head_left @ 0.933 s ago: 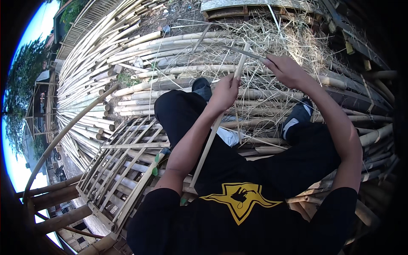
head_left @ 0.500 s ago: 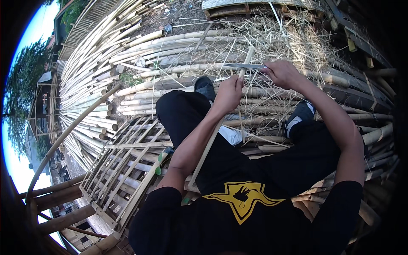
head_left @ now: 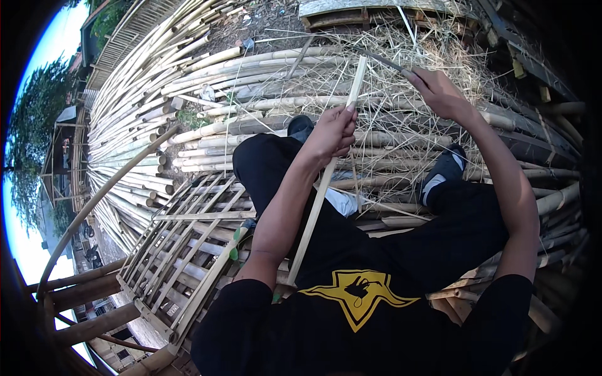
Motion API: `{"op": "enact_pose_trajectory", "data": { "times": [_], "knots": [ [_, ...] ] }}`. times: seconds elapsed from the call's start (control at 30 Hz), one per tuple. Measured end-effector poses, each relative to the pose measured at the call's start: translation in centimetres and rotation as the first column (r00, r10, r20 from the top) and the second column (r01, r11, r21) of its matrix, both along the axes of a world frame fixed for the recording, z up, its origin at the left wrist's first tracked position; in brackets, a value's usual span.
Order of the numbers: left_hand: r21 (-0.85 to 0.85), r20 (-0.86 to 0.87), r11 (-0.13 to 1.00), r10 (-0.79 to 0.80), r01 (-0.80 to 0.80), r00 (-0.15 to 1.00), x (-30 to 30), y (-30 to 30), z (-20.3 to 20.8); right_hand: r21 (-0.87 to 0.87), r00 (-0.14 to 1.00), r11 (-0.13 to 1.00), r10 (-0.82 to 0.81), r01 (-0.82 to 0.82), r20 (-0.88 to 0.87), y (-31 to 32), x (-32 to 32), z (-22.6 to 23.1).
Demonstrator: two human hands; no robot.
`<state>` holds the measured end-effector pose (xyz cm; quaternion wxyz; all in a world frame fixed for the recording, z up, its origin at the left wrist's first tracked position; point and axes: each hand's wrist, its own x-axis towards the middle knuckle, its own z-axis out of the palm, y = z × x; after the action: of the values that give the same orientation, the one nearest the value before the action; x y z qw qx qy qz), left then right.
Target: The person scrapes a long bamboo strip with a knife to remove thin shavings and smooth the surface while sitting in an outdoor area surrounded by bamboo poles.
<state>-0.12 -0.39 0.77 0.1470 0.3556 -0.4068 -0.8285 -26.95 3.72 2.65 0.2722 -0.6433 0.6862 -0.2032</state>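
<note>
Black short-sleeve tee (head_left: pixel 392 335) with a big yellow emblem (head_left: pixel 342 283) up front (kinda shield-shaped, pointy wings, dark squiggly figure inside), black pants (head_left: pixel 433 250), dark shoes (head_left: pixel 448 165), white sock (head_left: pixel 431 185) peeking out.

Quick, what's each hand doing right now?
Left hand: closed, holding a split bamboo strip.
Right hand: closed, holding a knife, its blade clear of the strip.

No words or numbers can be read; the black shirt (head_left: pixel 376 351) bears a yellow emblem (head_left: pixel 357 309) on its front, with a black figure (head_left: pixel 359 287) inside.
</note>
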Motion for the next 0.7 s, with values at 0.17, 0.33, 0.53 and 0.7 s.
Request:
{"op": "enact_pose_trajectory", "data": {
  "times": [0.17, 0.33, 0.53, 0.7],
  "knots": [
    [0.005, -0.030, 0.999, -0.032, 0.032, 0.999, -0.6, 0.3, 0.7, -0.221, 0.958, 0.933, 0.270, -0.284, -0.093, 1.5, 3.7, -3.2],
    [0.023, -0.010, 1.000, -0.018, 0.018, 1.000, -0.2, 0.6, 0.0, -0.090, 0.953, 0.965, 0.222, -0.245, -0.206, 0.5, 2.9, -3.4],
    [0.069, -0.071, 0.997, 0.047, -0.042, 0.996, 2.5, 0.4, 1.3, -0.084, 0.811, 0.920, -0.379, 0.384, -0.446, -0.7, -14.7, -8.6],
    [0.075, -0.126, 0.997, -0.025, 0.035, 0.992, -0.4, -0.7, 0.3, 0.000, 0.896, 0.901, -0.431, 0.434, 0.108, -2.2, -8.4, -3.6]
  ]
}}
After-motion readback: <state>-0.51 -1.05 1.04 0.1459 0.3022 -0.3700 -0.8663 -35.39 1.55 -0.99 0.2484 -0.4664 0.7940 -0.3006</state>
